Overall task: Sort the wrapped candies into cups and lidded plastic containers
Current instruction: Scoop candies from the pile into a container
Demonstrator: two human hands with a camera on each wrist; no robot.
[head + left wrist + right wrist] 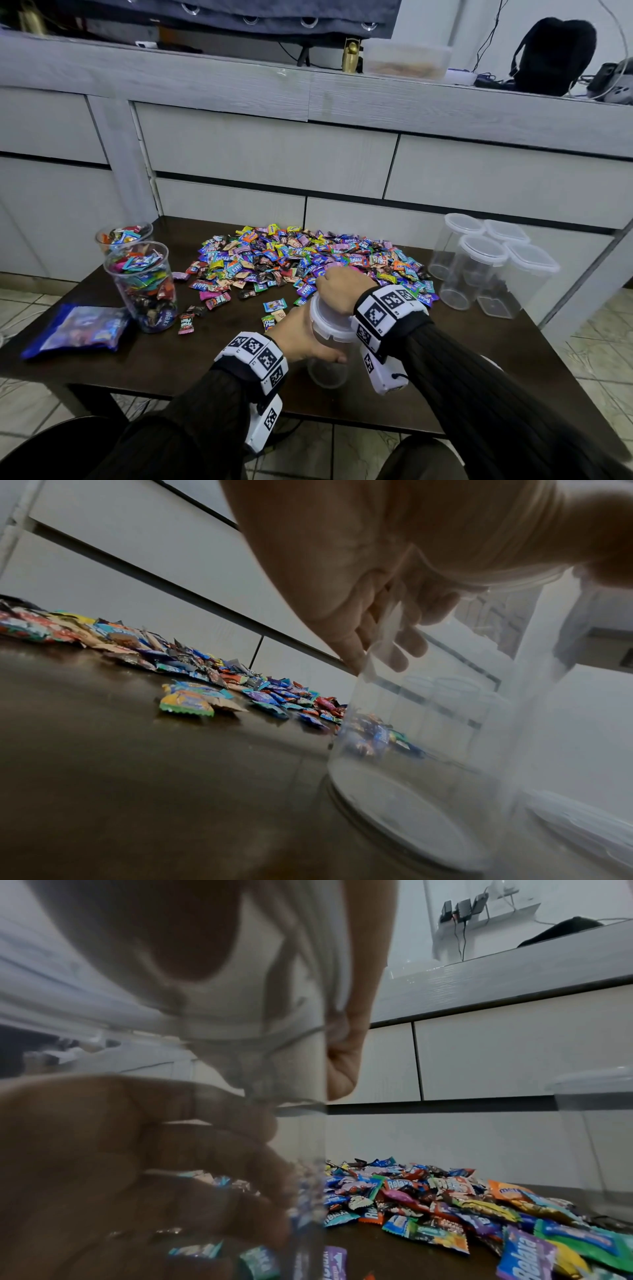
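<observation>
1. Both hands are on one clear plastic container (pixel 328 356) standing on the dark table (pixel 171 363) near its front edge.
2. Wrapped round the container's clear wall, the left hand (pixel 303 342) grips it from the left side; the left wrist view shows its fingers (pixel 399 653) curled against the far side of the wall, seen through the plastic.
3. On top, the right hand (pixel 342 286) is cupped over the white lid (pixel 329 320), fingers curled down round its rim.
4. Seen through its wall in the left wrist view, the container holds nothing.
5. Beyond the hands, a wide pile of wrapped candies (pixel 308 260) lies spread over the middle of the table, with a few loose ones just left of the container.
6. At the table's left stand two clear cups (pixel 144 284), one behind the other, both filled with candies.
7. Near them, a blue candy bag (pixel 75 330) lies flat by the left edge.
8. At the right, a cluster of lidded containers (pixel 486 260) stands close together, well apart from the one being held.
9. Behind the table runs a grey cabinet (pixel 274 150) with drawers.
</observation>
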